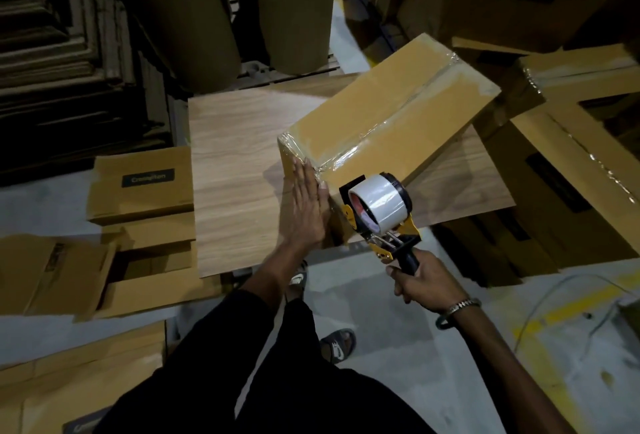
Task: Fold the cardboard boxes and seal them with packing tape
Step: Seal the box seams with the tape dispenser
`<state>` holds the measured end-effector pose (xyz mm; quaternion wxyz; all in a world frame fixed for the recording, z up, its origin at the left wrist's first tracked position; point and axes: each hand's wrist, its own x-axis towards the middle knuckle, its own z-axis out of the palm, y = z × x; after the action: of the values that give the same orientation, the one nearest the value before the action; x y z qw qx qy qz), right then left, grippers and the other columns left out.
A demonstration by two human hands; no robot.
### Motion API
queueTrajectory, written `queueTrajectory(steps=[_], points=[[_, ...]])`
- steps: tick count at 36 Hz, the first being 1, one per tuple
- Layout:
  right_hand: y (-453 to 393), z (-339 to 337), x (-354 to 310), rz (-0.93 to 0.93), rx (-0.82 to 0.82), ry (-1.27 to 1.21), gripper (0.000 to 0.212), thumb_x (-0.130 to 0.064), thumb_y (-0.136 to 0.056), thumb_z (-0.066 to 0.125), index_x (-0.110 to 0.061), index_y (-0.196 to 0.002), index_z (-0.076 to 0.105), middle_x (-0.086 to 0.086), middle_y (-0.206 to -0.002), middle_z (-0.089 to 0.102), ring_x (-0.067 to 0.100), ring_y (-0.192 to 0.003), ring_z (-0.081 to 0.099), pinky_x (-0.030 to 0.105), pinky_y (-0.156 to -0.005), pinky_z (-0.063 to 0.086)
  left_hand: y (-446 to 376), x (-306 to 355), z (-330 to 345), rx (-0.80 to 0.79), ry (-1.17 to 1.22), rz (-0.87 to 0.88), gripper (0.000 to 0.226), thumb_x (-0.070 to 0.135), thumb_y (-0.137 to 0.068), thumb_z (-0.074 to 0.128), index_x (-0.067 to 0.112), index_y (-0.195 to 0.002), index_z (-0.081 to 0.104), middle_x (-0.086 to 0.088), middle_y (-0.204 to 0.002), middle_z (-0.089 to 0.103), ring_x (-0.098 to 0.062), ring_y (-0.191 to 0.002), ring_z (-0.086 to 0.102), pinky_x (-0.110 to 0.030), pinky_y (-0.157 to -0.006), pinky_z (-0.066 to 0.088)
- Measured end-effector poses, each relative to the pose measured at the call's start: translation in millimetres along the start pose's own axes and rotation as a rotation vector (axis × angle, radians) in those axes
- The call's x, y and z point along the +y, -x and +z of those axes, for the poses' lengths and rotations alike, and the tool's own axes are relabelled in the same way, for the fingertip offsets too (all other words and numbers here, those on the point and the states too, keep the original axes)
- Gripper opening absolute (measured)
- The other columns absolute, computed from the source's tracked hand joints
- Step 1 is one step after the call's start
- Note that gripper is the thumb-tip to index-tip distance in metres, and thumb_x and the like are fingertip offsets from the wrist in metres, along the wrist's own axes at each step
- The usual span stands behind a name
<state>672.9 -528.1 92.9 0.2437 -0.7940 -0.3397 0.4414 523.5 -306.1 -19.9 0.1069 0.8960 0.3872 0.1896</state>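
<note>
1. A wooden tabletop [235,170] stands among stacked cartons.
2. One sealed cardboard box [381,114] lies on it, contents hidden.
3. The left hand [306,205] presses flat on the box's end.
4. The right hand [424,283] grips one tape dispenser [381,211].

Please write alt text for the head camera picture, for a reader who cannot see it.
A person's left hand presses flat on the near end of a taped cardboard box on a wooden board, while the right hand grips a tape dispenser at the box's near corner. More boxes lie around.
</note>
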Motion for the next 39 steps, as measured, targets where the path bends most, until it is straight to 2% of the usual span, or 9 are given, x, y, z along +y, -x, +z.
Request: queueTrajectory(steps=[3,8,12,16,22,28,32,35,39], points=[[4.1,2.8,2.0,-0.004,0.02,0.01,0.008,-0.022,-0.097,0.072,-0.024,-0.104,0.069,0.004,-0.066,0.074,0.019,-0.052,0.067,0.032,-0.057,0.056,-2.6,5.8,-10.6,-0.025,0.164,-0.053,0.065,0.012,-0.112,0.033,-0.01,-0.161,-0.003,-0.03,-0.169,-0.012,-0.05,-0.158,-0.004,-0.062,-0.127,0.014],[17.7,-5.2,14.6,0.026,0.034,0.001,0.01,-0.024,-0.095,0.074,-0.026,-0.104,0.069,0.006,-0.065,0.073,0.022,-0.053,0.068,0.033,-0.055,0.055,-7.2,8.8,-10.2,-0.116,0.289,-0.253,0.069,0.043,-0.111,-0.002,-0.003,-0.164,-0.003,-0.023,-0.173,-0.01,-0.037,-0.161,-0.009,-0.058,-0.129,0.01],[18.5,-7.8,18.4,0.055,0.036,-0.047,0.009,-0.021,-0.095,0.074,-0.022,-0.103,0.07,0.009,-0.064,0.073,0.021,-0.052,0.066,0.031,-0.053,0.053,-7.7,11.4,-10.7,-0.118,0.339,-0.283,0.07,0.047,-0.11,0.001,0.004,-0.165,-0.01,-0.016,-0.173,-0.018,-0.027,-0.161,-0.016,-0.056,-0.13,0.007],[12.4,-1.4,18.3,0.07,0.027,-0.009,0.008,-0.021,-0.095,0.074,-0.025,-0.099,0.069,0.007,-0.064,0.073,0.025,-0.058,0.071,0.032,-0.054,0.056,-5.5,7.3,-7.1,-0.116,0.381,-0.34,0.069,0.055,-0.111,0.004,0.016,-0.167,-0.002,-0.013,-0.175,0.0,-0.034,-0.162,0.001,-0.059,-0.128,0.014],[10.7,6.7,25.9,0.115,0.014,-0.184,0.002,-0.007,-0.096,0.07,-0.009,-0.096,0.071,0.007,-0.055,0.064,0.022,-0.05,0.06,0.033,-0.048,0.048,-8.0,9.4,-4.9,-0.051,0.333,-0.262,0.067,0.044,-0.112,0.005,0.007,-0.165,-0.013,-0.014,-0.172,-0.023,-0.023,-0.16,-0.018,-0.053,-0.131,0.007],[9.4,5.0,22.3,0.197,-0.017,-0.258,0.006,-0.003,-0.096,0.066,-0.006,-0.096,0.071,0.01,-0.051,0.056,0.025,-0.046,0.051,0.031,-0.046,0.041,-7.6,11.2,-4.1,-0.051,0.416,-0.296,0.064,0.038,-0.114,0.015,0.01,-0.166,-0.011,-0.012,-0.173,-0.022,-0.019,-0.159,-0.021,-0.029,-0.127,-0.014],[19.8,4.6,46.8,0.306,-0.053,-0.207,0.007,-0.002,-0.092,0.067,-0.005,-0.096,0.072,0.009,-0.053,0.058,0.023,-0.046,0.052,0.031,-0.047,0.041,-7.8,8.4,3.3,-0.029,0.394,-0.297,0.064,0.038,-0.114,0.017,0.007,-0.167,-0.003,-0.016,-0.174,-0.01,-0.025,-0.162,-0.011,-0.036,-0.131,-0.004],[33.7,10.4,74.3,0.378,-0.026,-0.236,0.007,0.0,-0.092,0.067,-0.001,-0.098,0.071,0.011,-0.053,0.055,0.022,-0.044,0.048,0.03,-0.048,0.038,-5.0,4.5,9.2,-0.048,0.372,-0.328,0.064,0.043,-0.113,0.015,0.014,-0.167,-0.002,-0.016,-0.175,0.002,-0.036,-0.161,0.005,-0.051,-0.131,0.008],[42.4,13.6,92.6,0.388,0.046,-0.261,0.008,-0.004,-0.094,0.069,-0.005,-0.101,0.071,0.009,-0.053,0.056,0.022,-0.045,0.049,0.032,-0.05,0.04,-4.1,4.9,13.2,0.03,0.297,-0.218,0.062,0.036,-0.115,0.011,0.001,-0.164,-0.004,-0.023,-0.172,-0.009,-0.035,-0.161,-0.004,-0.055,-0.13,0.012]])
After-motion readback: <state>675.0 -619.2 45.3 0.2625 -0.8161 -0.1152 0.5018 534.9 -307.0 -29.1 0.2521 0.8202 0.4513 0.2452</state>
